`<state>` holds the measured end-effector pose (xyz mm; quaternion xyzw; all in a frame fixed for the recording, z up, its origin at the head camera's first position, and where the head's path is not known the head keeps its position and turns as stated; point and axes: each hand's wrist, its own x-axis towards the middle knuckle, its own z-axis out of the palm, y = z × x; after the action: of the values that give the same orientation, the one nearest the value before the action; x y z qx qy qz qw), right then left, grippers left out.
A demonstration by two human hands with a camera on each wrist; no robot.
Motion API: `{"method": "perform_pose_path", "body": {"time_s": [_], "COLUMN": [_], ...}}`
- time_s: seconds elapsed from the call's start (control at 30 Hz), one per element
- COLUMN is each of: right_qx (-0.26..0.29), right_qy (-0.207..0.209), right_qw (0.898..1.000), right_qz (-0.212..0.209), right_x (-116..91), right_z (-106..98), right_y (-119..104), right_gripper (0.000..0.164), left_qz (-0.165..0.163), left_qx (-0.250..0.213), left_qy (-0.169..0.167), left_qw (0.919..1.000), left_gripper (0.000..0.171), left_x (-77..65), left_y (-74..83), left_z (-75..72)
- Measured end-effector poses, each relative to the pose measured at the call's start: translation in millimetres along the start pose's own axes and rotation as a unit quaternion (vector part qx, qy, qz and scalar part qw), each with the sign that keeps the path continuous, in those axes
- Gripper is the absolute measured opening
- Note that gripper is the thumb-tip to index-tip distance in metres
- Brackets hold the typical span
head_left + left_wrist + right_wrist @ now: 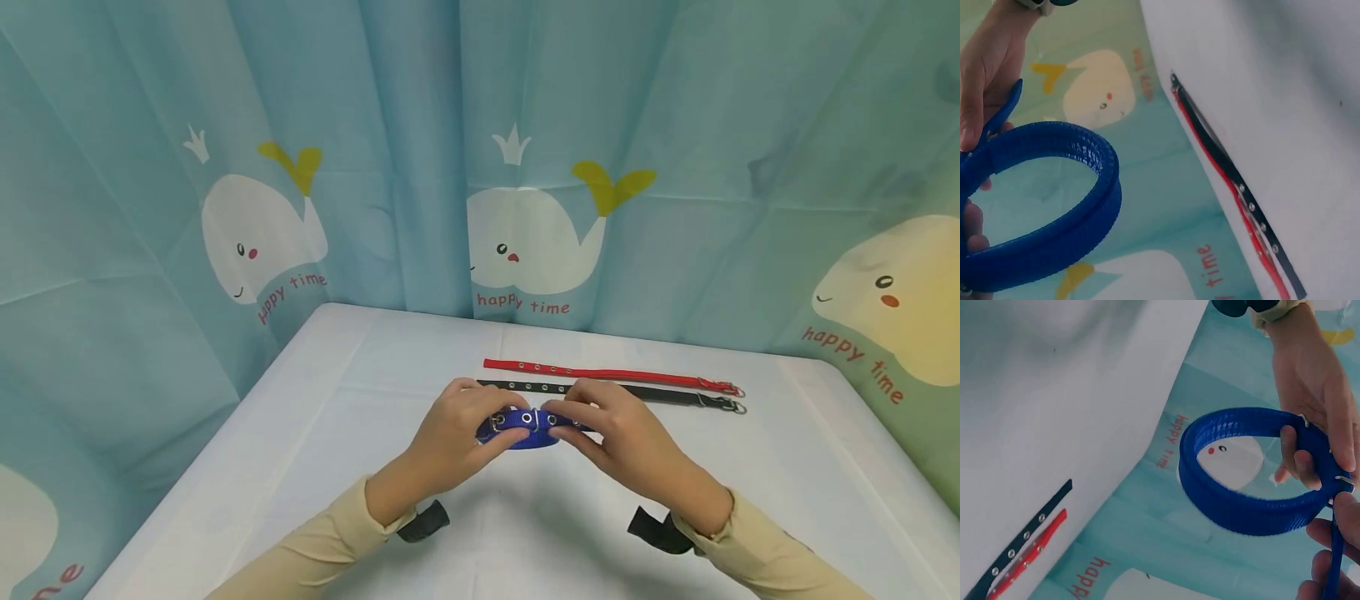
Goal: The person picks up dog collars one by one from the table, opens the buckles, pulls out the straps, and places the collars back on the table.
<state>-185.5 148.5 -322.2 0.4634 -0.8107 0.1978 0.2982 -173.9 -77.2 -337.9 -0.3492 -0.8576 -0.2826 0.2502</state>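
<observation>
A blue buckled collar (534, 442) with metal eyelets is closed into a loop between my two hands, held up over the white table. My left hand (459, 429) pinches it on the buckle side, thumb below and fingers above. On the eyelet end, my right hand (626, 425) pinches the strap between thumb and fingers. The right wrist view shows the loop hanging wide, with the strap end running down through the right fingers and a metal ring or buckle (1344, 482) by the thumb. Fingers hide part of the buckle in the head view.
Behind my hands, a red collar (615, 374) and a black collar (667, 396) lie stretched out side by side on the table (360, 383), buckles to the right. A blue curtain (420, 167) printed with whales stands around the table's far edges.
</observation>
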Motion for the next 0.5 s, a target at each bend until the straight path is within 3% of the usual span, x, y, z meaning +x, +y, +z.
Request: {"method": "perform_pose_path", "body": {"time_s": [0.23, 0.5], "right_qx": [-0.01, -0.045], "right_qy": [0.041, 0.039], "right_qw": [0.998, 0.997], "right_qz": [-0.055, -0.044], "right_x": [5.8, 3.8], "right_z": [6.0, 1.6], "right_y": [-6.0, -0.7], "right_gripper": [0.043, 0.048], "left_qz": [0.021, 0.028], "left_qx": [-0.014, 0.012], "left_qy": [0.022, 0.056], "left_qw": [0.9994, 0.998], "left_gripper": [0.02, 0.025], "left_x": [2.3, 1.2], "left_y": [3.1, -1.2], "left_z": [3.7, -1.9]}}
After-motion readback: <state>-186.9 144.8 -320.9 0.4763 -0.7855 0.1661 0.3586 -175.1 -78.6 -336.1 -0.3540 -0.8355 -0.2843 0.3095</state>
